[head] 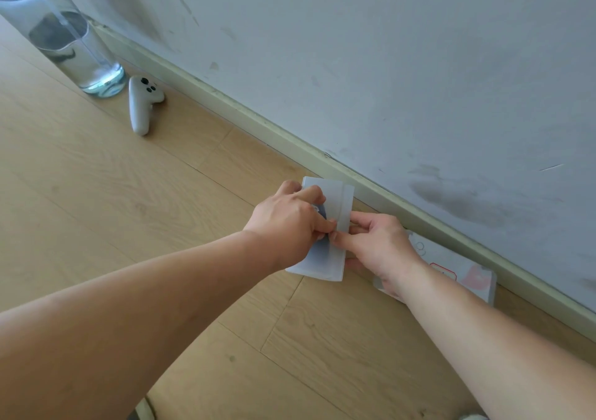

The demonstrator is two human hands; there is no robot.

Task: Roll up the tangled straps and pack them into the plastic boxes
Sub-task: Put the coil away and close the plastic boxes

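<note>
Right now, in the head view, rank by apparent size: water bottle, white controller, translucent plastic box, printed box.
1. Water bottle, though cropped by the frame.
2-3. Translucent plastic box and printed box: alike, both partly covered, so unranked.
4. White controller.

A clear water bottle [74,42] with a dark cap stands upright on the pale wood-plank floor [113,177], far left, partly filled. Just beside its base lies a white game controller [142,103] — dark buttons on its head, handle pointing toward the camera. Both sit close to a cream skirting board [290,138] that runs diagonally below a grey-white wall [387,48] — scuffed, with dark smudges [458,200] low at right.
</note>
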